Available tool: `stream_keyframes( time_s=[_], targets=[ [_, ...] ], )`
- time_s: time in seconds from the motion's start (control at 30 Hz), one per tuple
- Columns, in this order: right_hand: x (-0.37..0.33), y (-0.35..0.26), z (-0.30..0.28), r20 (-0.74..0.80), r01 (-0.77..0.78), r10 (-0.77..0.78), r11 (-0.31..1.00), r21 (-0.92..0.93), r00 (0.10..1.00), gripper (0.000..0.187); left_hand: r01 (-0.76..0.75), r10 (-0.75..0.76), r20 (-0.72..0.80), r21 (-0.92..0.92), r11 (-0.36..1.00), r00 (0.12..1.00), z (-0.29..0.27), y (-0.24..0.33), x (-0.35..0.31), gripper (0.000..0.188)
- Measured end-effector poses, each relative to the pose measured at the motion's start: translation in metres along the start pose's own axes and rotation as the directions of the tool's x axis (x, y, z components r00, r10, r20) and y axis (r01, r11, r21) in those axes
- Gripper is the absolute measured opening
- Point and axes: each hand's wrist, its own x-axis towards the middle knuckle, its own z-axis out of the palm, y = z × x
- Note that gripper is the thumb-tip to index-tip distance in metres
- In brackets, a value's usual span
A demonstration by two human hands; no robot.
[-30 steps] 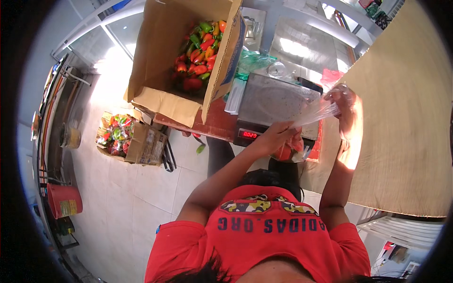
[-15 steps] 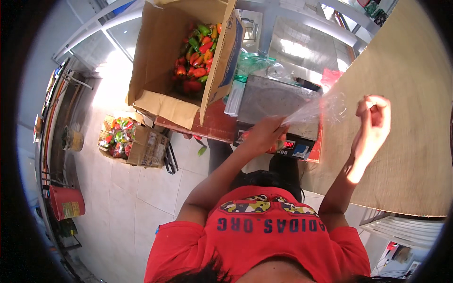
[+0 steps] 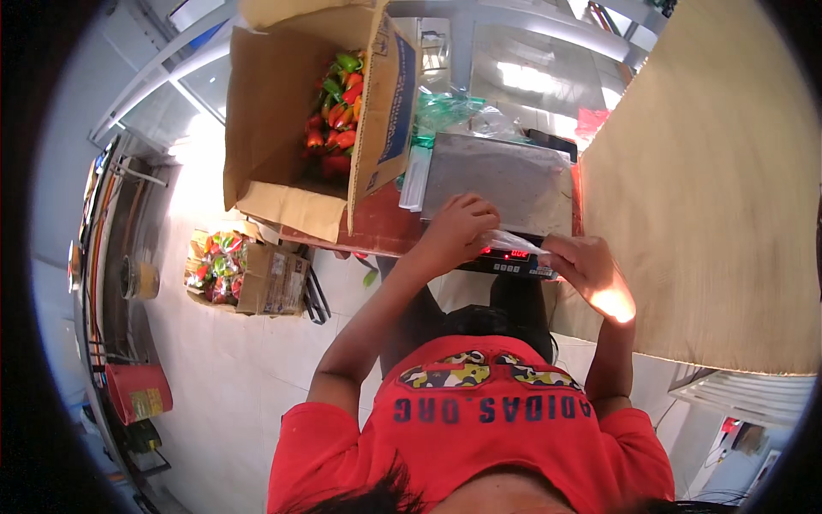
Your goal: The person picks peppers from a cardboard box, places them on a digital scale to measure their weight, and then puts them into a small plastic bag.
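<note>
A clear plastic bag (image 3: 519, 243) is stretched between my two hands, in front of the digital scale (image 3: 505, 184). My left hand (image 3: 461, 230) is closed on its left part, close to the scale's front edge. Pinched in the fingers of my right hand (image 3: 586, 267) is the bag's twisted right end. My left hand hides most of what the bag holds. Red digits glow on the scale's front panel just below the bag. Left of the scale, a large open cardboard box (image 3: 381, 163) holds red, orange and green peppers (image 3: 338, 111).
On the floor at left stands a smaller cardboard box (image 3: 274, 278) of bagged peppers. Clear and green plastic (image 3: 449, 111) lies behind the scale, near a dark flat object (image 3: 552, 146). A large tan board (image 3: 702, 223) fills the right side. A red bin (image 3: 137, 392) stands far left.
My right hand has come down and left from its raised position and now grips the bag's end. The bag's loose top, which stood up over the scale, is now drawn low between both hands.
</note>
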Motion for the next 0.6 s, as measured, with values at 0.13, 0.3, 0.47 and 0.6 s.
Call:
stream_keyframes(
  time_s=[0.13,0.3,0.47,0.6],
  targets=[
    [-0.006,0.007,-0.012,-0.028,-0.106,0.112,0.980,0.168,0.993,0.009,0.035,-0.035,0.001,-0.102,0.994,0.999,0.010,0.001,0.006,0.028],
    [-0.002,0.055,-0.025,-0.193,0.035,0.019,0.961,0.274,0.981,0.022,0.136,-0.126,0.054,-0.267,0.954,0.991,-0.008,0.014,0.010,0.025],
    [0.045,0.111,0.037,-0.247,0.123,0.117,0.621,0.774,0.962,0.031,0.367,-0.431,0.223,-0.885,0.287,0.874,-0.030,0.051,0.038,0.019],
    [0.078,0.102,0.133,-0.304,0.247,0.153,0.307,0.919,0.940,0.049,0.014,-0.613,-0.163,-0.962,0.272,0.773,0.007,0.035,0.065,0.022]
  ],
)
